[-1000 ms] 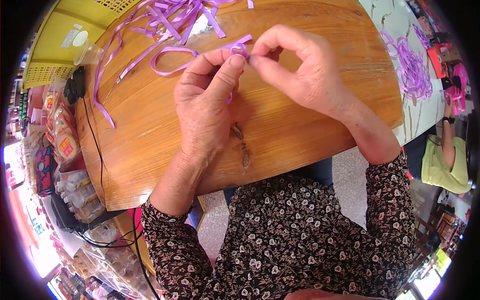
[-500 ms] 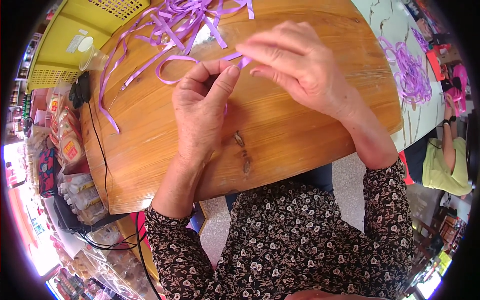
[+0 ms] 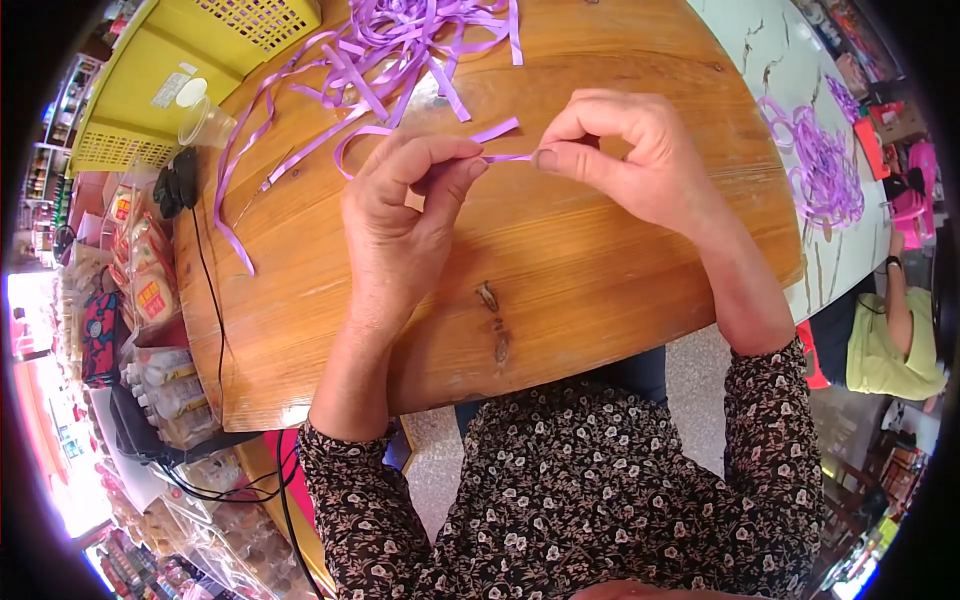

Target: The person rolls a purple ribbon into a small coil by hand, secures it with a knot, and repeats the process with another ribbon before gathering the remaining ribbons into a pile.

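Note:
A narrow purple ribbon (image 3: 508,158) is stretched between my two hands above the wooden table. My left hand (image 3: 412,190) pinches it between thumb and forefinger, and a short tail of ribbon sticks out at an angle above the pinch. A loop of the same ribbon curves out behind the left fingers; part of it is hidden by that hand. On the right, my right hand (image 3: 625,150) pinches the other end between thumb and forefinger. Farther back lies a tangled heap of purple ribbon (image 3: 400,50), with long strands trailing toward the left side of the table.
The wooden table (image 3: 600,270) meets a white marbled surface with another purple ribbon pile (image 3: 825,170). At left are a yellow basket (image 3: 150,75), a clear plastic cup (image 3: 205,120) and a black corded device (image 3: 177,183). A person in yellow-green (image 3: 895,340) is at far right.
My right hand, open and blurred before, has lowered and closed on the ribbon's end. The ribbon is now taut between both hands, and the left fingers have closed more tightly.

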A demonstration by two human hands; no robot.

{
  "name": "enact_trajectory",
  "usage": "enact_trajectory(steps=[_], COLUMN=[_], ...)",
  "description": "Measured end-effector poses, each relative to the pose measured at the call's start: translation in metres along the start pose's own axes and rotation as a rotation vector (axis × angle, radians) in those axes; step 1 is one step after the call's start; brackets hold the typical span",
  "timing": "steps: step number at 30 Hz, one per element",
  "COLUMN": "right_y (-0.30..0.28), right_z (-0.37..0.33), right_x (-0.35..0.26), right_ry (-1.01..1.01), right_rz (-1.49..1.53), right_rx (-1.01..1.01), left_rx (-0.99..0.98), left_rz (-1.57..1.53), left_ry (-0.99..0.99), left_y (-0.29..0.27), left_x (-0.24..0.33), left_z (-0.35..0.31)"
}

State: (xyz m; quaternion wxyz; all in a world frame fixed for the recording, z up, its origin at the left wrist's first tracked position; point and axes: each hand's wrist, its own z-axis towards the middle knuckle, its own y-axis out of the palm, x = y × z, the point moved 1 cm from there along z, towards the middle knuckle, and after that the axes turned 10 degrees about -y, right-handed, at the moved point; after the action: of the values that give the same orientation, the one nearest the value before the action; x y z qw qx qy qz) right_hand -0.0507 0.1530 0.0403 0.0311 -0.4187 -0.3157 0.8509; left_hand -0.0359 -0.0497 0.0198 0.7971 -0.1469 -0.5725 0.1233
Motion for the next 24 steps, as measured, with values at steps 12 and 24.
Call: enact_trajectory(steps=[12,24], right_y=[0.028,0.027], right_z=[-0.008,-0.008], right_x=[-0.001,-0.004], right_ry=[0.261,-0.274], right_rz=[1.235,-0.122], right_rx=[0.152,0.145], left_rx=[-0.040,-0.017], left_rz=[-0.696,-0.828], left_ry=[-0.414,-0.557], left_y=[0.017,0.028], left_x=[0.009,0.010], left_z=[-0.014,-0.023])
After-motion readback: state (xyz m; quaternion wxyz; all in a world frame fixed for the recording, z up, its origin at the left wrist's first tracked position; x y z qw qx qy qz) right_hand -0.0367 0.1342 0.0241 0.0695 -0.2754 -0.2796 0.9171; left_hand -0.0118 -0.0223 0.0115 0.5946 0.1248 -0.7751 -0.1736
